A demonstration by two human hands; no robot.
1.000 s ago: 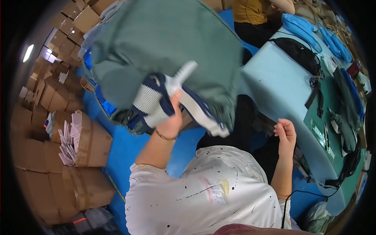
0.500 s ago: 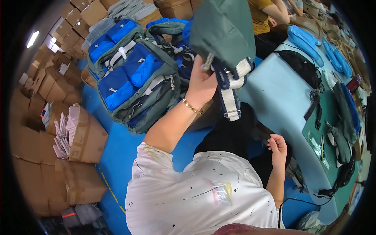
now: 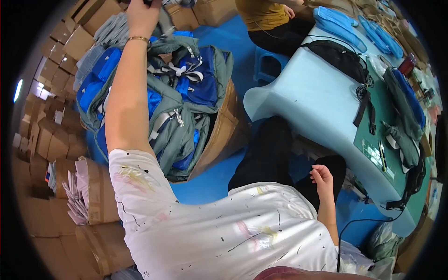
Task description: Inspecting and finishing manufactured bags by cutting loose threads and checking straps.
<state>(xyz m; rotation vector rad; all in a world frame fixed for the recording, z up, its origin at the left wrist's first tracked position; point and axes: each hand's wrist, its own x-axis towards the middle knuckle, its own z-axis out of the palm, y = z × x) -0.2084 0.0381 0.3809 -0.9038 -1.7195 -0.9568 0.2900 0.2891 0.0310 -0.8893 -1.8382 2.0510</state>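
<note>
My left arm reaches far out to the upper left, over a carton piled with bags. My left hand [image 3: 141, 19] is at the top edge, its fingertips partly cut off. It is closed on a grey-green bag [image 3: 165, 21], of which only a strip of cloth and a dark part show. Under the forearm lie several green and blue bags [image 3: 198, 86] with white straps and cord pulls, heaped above the rim of the brown carton [image 3: 228, 123]. My right hand [image 3: 323, 180] hovers near my lap with loosely curled fingers and nothing visible in it.
At the right stands a table with a light blue cover [image 3: 298, 100], bearing a black pouch [image 3: 338, 58], light blue pieces [image 3: 337, 29] and a green mat [image 3: 368, 140]. A person in a yellow top [image 3: 263, 16] sits beyond. Cartons [image 3: 100, 191] line the left.
My left hand has swung up and left with the green bag, which has mostly left the picture. My view has turned, and the carton under the bags now shows more. The right hand stays near my lap.
</note>
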